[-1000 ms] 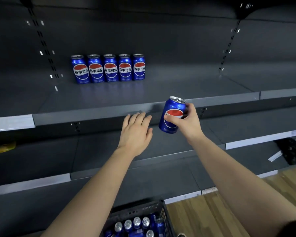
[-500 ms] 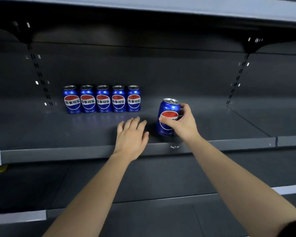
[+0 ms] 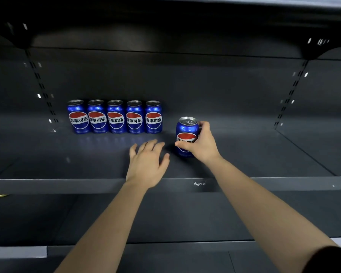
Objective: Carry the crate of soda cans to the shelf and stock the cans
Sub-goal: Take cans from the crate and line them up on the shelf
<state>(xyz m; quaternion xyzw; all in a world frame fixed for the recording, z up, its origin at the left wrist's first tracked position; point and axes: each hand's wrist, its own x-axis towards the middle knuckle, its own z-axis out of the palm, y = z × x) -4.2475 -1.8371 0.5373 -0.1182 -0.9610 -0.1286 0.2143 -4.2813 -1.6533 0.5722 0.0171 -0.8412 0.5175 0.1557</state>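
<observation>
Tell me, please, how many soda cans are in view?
6. Five stand in a row on the shelf; the sixth can, right of them and nearer, is in the right hand's grip.

Left grip [image 3: 148, 166] flat, palm down; right grip [image 3: 203, 145] wraps can [image 3: 186, 131].

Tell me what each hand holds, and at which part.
The right hand grips a blue soda can around its side, thumb across the front. The left hand holds nothing.
</observation>
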